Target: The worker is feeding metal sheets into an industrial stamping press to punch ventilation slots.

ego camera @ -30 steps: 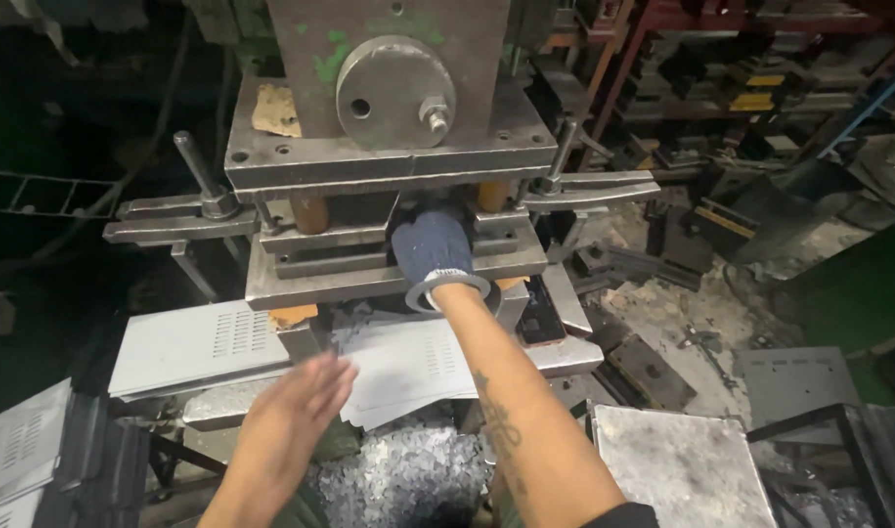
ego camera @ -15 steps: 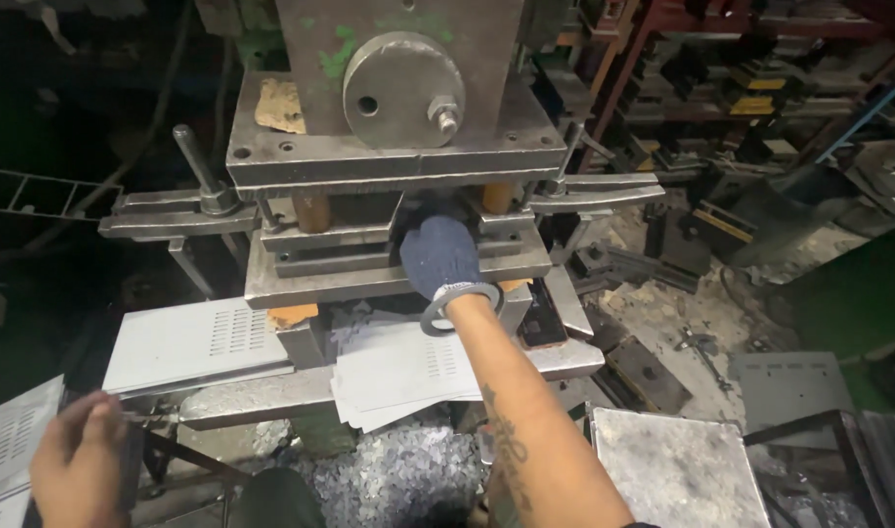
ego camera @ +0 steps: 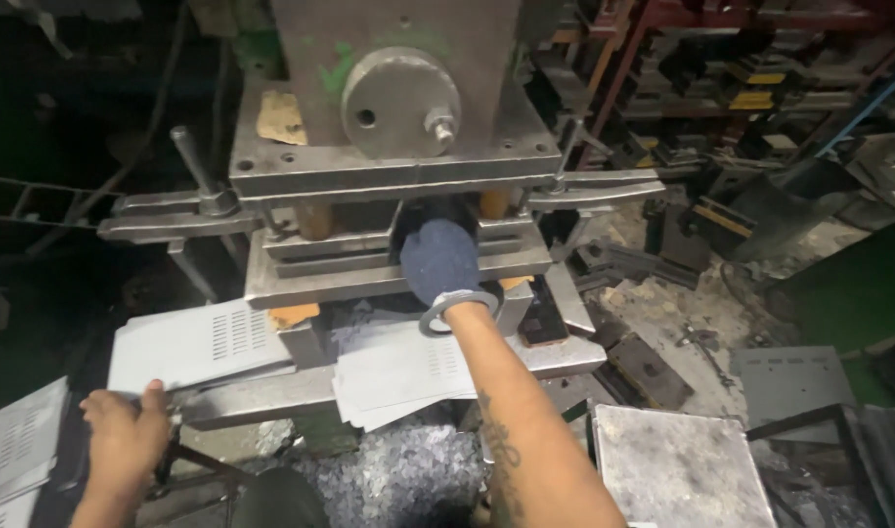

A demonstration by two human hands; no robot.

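Note:
My right hand (ego camera: 439,259), in a dark blue glove, reaches into the gap between the upper and lower blocks of the grey press (ego camera: 393,171); its fingers are hidden inside. A small stack of grey perforated metal sheets (ego camera: 398,370) lies on the press bed just under my forearm. My bare left hand (ego camera: 125,435) is at the lower left, its fingers on the near edge of another perforated grey sheet (ego camera: 188,342) that rests on the left side of the bed.
More perforated sheets (ego camera: 17,450) are stacked at the far left. A pile of metal scrap (ego camera: 398,479) lies below the press. A flat metal plate (ego camera: 677,464) sits at lower right. Racks with dies (ego camera: 750,88) stand behind.
My left hand swung from the middle sheets down to the lower left, then rose to the edge of the left sheet. My right hand stayed inside the press.

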